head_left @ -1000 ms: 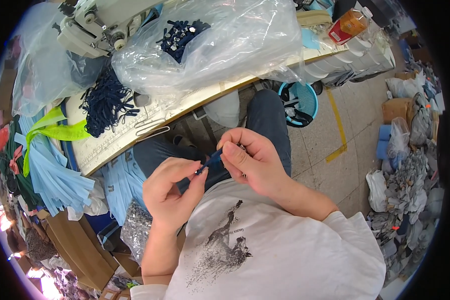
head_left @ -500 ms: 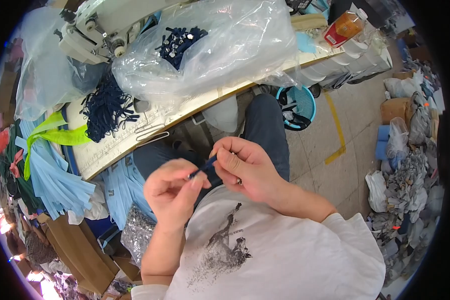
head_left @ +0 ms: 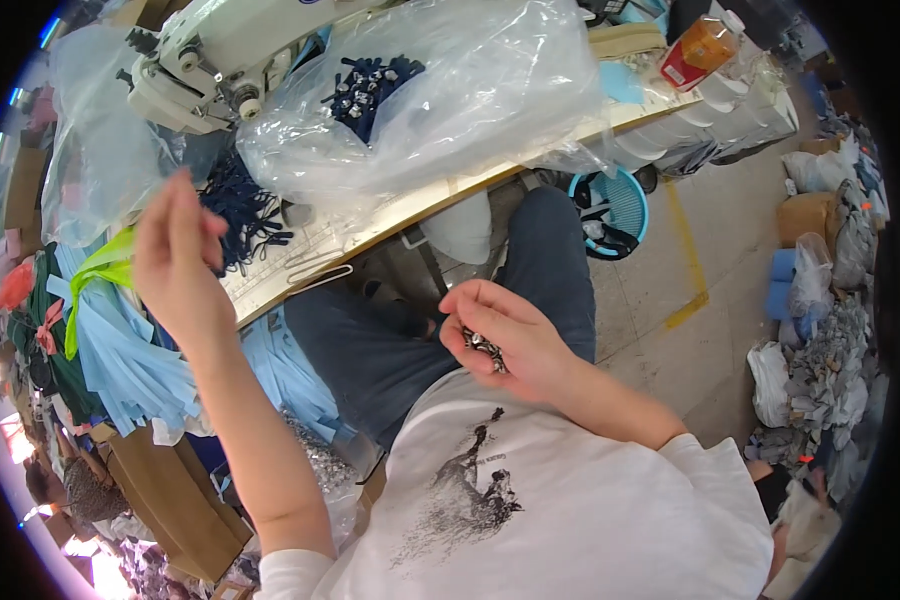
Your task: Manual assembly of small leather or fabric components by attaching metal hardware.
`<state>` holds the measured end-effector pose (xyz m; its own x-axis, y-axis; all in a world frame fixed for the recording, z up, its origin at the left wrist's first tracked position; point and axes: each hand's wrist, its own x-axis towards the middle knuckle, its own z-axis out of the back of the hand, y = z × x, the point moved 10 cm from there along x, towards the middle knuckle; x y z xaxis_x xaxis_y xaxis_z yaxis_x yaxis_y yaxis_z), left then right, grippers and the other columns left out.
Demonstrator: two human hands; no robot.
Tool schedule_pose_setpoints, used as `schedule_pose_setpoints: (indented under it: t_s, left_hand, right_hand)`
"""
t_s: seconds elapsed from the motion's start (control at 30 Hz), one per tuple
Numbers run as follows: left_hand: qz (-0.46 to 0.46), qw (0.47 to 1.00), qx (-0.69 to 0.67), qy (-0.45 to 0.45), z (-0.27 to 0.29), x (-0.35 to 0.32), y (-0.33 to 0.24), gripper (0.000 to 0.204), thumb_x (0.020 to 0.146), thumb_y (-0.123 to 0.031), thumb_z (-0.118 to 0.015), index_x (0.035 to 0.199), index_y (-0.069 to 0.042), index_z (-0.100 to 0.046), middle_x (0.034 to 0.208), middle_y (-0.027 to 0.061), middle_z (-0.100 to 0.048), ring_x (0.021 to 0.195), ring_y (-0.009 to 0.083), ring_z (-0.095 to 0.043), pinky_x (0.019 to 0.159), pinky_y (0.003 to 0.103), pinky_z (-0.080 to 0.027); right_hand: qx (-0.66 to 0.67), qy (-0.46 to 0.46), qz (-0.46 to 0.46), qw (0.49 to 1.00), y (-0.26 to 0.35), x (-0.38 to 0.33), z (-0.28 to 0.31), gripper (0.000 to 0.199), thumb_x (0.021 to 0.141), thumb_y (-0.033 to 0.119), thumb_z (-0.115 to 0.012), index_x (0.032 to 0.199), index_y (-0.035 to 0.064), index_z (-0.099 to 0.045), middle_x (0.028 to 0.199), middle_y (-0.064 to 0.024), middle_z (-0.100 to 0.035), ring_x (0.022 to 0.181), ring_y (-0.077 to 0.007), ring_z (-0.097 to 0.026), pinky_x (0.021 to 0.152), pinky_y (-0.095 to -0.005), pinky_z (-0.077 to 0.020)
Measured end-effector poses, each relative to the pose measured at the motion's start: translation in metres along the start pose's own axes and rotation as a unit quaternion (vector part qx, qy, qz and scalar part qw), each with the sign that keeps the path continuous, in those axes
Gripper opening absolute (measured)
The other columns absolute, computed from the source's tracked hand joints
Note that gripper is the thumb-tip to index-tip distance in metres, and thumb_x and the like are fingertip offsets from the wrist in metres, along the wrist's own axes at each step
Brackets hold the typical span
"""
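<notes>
My left hand [head_left: 178,255] is raised over the left part of the table, its fingers stretched out and slightly blurred; I see nothing in them. Just beside it lies a heap of navy cord loops [head_left: 240,225], partly hidden behind the hand. Above my lap, my right hand [head_left: 515,340] is curled around a cluster of small shiny metal pieces [head_left: 483,347], which show in the palm below the fingers. Further up the table, more navy cords with metal bits [head_left: 365,95] lie gathered at a clear plastic bag [head_left: 470,110].
A sewing machine head [head_left: 205,70] stands at the far left. Light blue strips [head_left: 120,340] and a lime-green strip [head_left: 100,275] hang at the table's left end. At the back right stands an orange drink bottle [head_left: 703,48]. A blue basket [head_left: 630,210] sits on the floor.
My left hand has left the right one and moved up and left to the cord heap. The navy cord piece between my hands is no longer visible. Metal pieces now show in my right palm.
</notes>
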<state>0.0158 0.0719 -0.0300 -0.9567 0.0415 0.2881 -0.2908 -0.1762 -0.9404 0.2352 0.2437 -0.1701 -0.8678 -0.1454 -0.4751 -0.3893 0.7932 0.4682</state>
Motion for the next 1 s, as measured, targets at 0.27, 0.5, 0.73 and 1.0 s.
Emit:
schedule_pose_setpoints:
  t_s: [0.27, 0.5, 0.73, 1.0]
  left_hand:
    - [-0.094, 0.910, 0.387, 0.113, 0.004, -0.048, 0.065, 0.023, 0.086, -0.009, -0.067, 0.107, -0.003, -0.066, 0.086, 0.0068, -0.060, 0.064, 0.0188, -0.055, 0.061, 0.029, -0.046]
    - [-0.104, 0.913, 0.388, 0.073, 0.007, -0.042, 0.071, 0.011, 0.089, -0.011, -0.063, 0.095, -0.001, -0.064, 0.083, 0.0112, -0.062, 0.065, 0.0219, -0.058, 0.062, 0.032, -0.048]
    - [-0.069, 0.961, 0.267, -0.012, 0.018, -0.013, 0.055, 0.012, 0.093, -0.011, -0.062, 0.094, 0.001, -0.063, 0.077, 0.0034, -0.065, 0.066, 0.0085, -0.058, 0.061, 0.023, -0.047]
    - [0.007, 0.997, -0.077, -0.027, 0.031, -0.012, 0.048, 0.026, 0.087, -0.001, -0.067, 0.112, 0.005, -0.063, 0.092, 0.0060, -0.065, 0.077, 0.0119, -0.060, 0.071, 0.022, -0.049]
  right_hand:
    - [-0.060, 0.076, -0.026, 0.995, -0.011, 0.013, -0.015, 0.026, 0.099, 0.026, -0.054, 0.101, 0.0009, -0.061, 0.072, -0.0002, -0.049, 0.053, -0.0028, -0.037, 0.042, -0.0183, -0.0250]
    - [-0.075, 0.037, -0.038, 0.996, -0.010, 0.009, -0.010, 0.028, 0.099, 0.024, -0.055, 0.108, -0.0015, -0.062, 0.078, 0.0016, -0.049, 0.056, -0.0007, -0.037, 0.043, -0.0172, -0.0243]
    - [-0.015, 0.062, -0.028, 0.998, -0.011, 0.011, -0.005, 0.028, 0.100, 0.022, -0.053, 0.114, -0.0007, -0.060, 0.083, -0.0003, -0.053, 0.057, -0.0013, -0.039, 0.043, -0.0167, -0.0259]
    - [0.021, 0.097, -0.006, 0.995, -0.004, 0.009, -0.009, 0.026, 0.099, 0.022, -0.055, 0.112, 0.0002, -0.060, 0.087, -0.0012, -0.056, 0.059, -0.0023, -0.043, 0.042, -0.0171, -0.0280]
